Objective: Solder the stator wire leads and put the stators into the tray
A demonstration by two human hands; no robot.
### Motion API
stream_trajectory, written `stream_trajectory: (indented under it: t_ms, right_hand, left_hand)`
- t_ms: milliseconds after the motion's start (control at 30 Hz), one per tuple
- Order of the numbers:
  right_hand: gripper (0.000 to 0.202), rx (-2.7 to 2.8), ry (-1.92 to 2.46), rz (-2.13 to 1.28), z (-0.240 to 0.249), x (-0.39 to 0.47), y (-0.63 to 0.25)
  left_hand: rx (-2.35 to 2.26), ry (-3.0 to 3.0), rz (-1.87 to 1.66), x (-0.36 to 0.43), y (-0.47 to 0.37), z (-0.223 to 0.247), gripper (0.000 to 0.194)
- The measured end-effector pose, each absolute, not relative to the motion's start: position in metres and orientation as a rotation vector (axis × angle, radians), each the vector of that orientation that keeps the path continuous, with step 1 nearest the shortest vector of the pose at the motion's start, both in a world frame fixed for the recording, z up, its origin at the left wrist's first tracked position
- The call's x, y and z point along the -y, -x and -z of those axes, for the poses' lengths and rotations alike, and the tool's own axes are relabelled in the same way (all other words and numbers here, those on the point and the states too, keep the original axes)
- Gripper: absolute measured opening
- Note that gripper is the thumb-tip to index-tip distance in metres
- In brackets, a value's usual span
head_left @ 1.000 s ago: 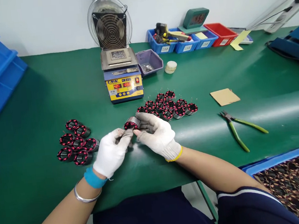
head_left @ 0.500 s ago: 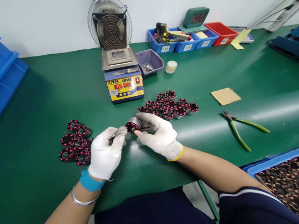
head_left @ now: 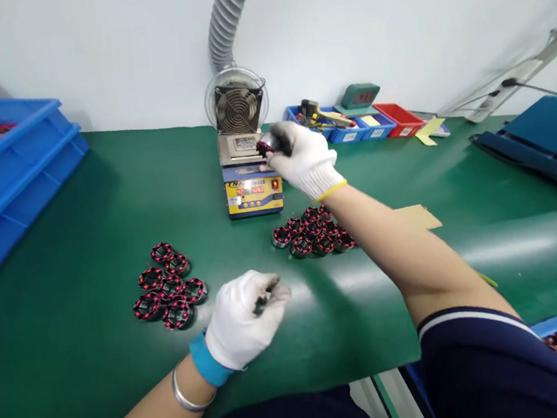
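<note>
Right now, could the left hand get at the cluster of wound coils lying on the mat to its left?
Probably yes. The left hand hovers just right of that cluster of wound coils, with only bare green mat between them. Its grip is curled, possibly pinching something small, so it may need freeing first.

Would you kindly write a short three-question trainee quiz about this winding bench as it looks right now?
1. True or false: the right hand holds a wound coil over the solder pot.
2. Which hand rests low over the green mat?
3. Which coil group lies nearer the solder pot: A, the left group; B, the right group?

Key: 1 true; 2 the left hand; 3 B.
</note>
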State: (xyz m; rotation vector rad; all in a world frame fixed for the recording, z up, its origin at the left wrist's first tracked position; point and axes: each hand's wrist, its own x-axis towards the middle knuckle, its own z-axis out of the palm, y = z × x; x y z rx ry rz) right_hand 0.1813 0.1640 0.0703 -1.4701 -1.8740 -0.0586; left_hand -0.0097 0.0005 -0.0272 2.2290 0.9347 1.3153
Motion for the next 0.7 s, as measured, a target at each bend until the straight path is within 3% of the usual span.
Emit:
stream_trajectory:
  t_ms: [200, 700]
  right_hand:
    - [0.049, 2.106, 1.754, 0.448, -0.111, -0.241, -0.158]
    - [0.049, 2.238, 1.799, 0.516, -0.106, -0.257, -0.147]
  left_hand:
    - [-0.937, -2.535, -1.412, -0.006, 0.008, 0.026, 0.021]
    - [-1.011, -2.599, -1.438, -0.007, 0.007, 0.023, 0.025]
